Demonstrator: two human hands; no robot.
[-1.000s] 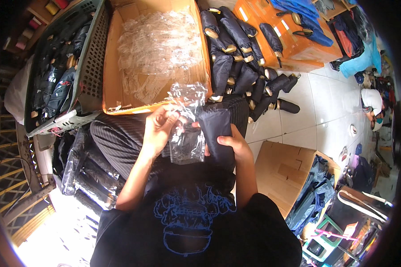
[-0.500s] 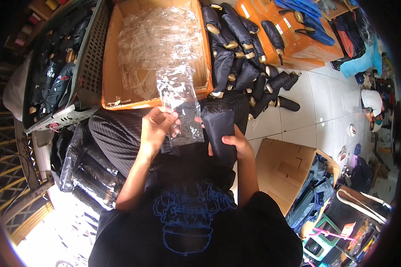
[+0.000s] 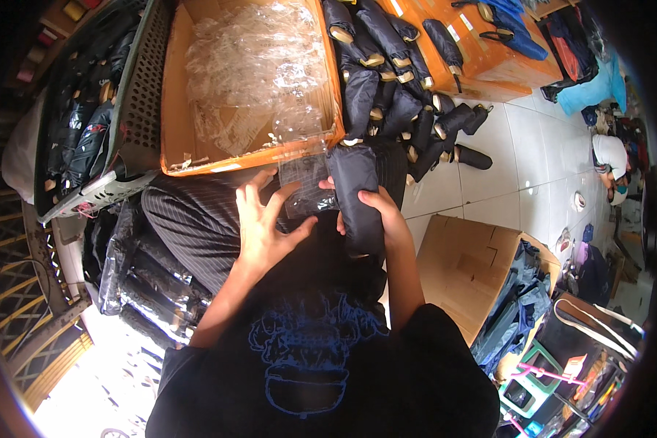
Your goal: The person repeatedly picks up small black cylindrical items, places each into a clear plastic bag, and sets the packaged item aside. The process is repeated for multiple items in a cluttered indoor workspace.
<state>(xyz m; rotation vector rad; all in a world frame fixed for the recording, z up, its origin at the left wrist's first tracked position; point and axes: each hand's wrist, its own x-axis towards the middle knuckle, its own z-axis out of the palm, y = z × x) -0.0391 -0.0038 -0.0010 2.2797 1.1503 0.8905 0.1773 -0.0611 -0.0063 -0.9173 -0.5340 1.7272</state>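
Note:
My right hand (image 3: 383,215) grips a folded compact umbrella (image 3: 356,191) in a black cloth sleeve. Its thumb lies on the front, and fingertips show past the umbrella's left side. Beside the umbrella, over my lap, is a clear plastic sleeve bag (image 3: 304,179); its right edge lies at those fingertips, and I cannot tell whether they pinch it. My left hand (image 3: 265,228) is open with fingers spread, just left of the bag, holding nothing. An orange-edged cardboard box (image 3: 252,159) in front of my knees contains a heap of clear plastic bags (image 3: 248,66).
More black umbrellas (image 3: 401,113) lie piled right of the box, beside an orange carton (image 3: 482,62). A dark perforated crate (image 3: 140,109) of wrapped umbrellas stands left. Wrapped umbrellas (image 3: 157,285) lie by my left leg. An open carton (image 3: 460,270) of dark blue fabric sits right.
My left hand has let go of the clear bag and spread its fingers. The bag has dropped lower beside the umbrella, which my right hand has turned more upright.

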